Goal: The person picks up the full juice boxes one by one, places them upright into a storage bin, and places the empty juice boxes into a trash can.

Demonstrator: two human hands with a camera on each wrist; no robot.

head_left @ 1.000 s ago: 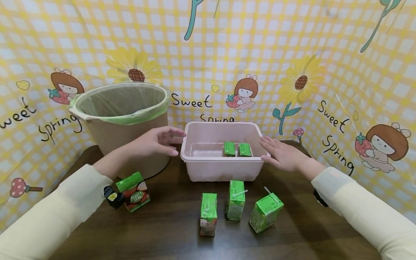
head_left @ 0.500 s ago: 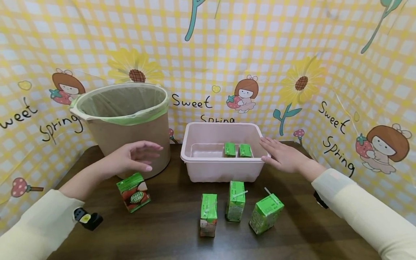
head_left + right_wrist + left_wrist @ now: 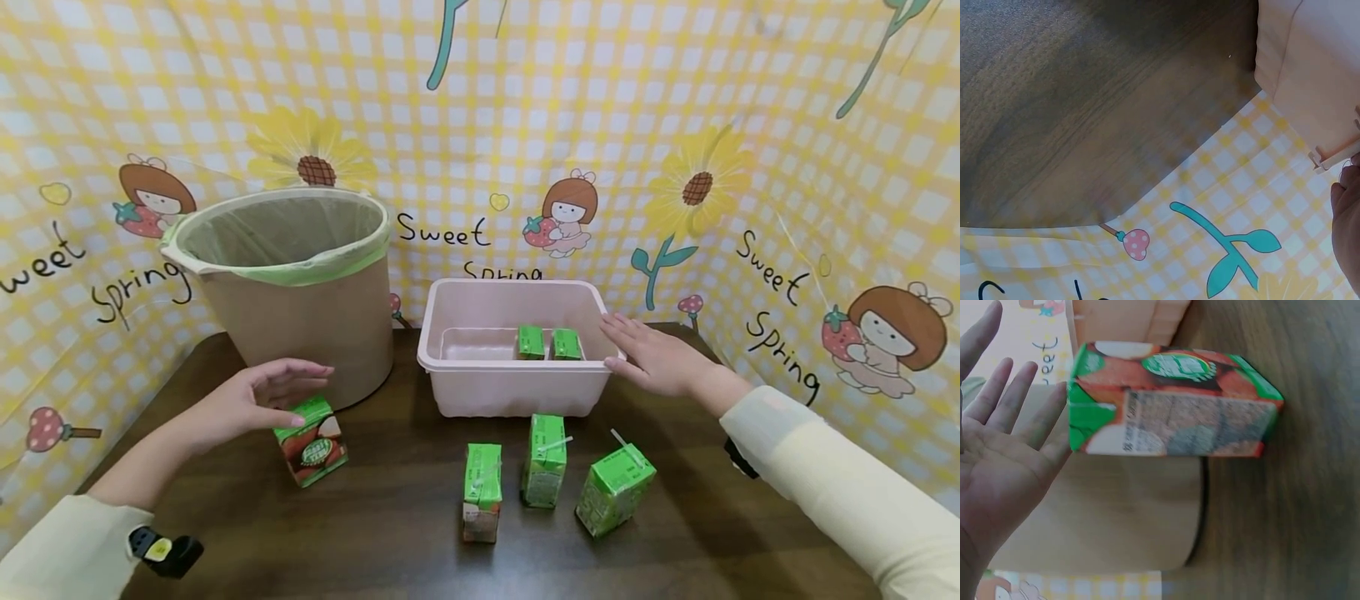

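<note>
The left grip (image 3: pixel 252 395) is hovering released, fingers extended, right by the top of the red-and-green carton (image 3: pixel 313 452); I cannot tell whether they are touching. The carton is standing on the dark wooden surface (image 3: pixel 390 533) before the lined bin (image 3: pixel 322 321). The right grip (image 3: pixel 660 360) is resting straight-fingered against the pink tub (image 3: pixel 517 393), which is holding two green-topped cartons (image 3: pixel 530 342). A yellow checked backdrop (image 3: pixel 480 108) is hanging behind.

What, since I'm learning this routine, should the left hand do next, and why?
Probably lower the left hand slightly and close it around the leftmost drink carton: the hand is open at the carton's green top, gripping nothing, while the right hand rests against the pink tub.
</note>
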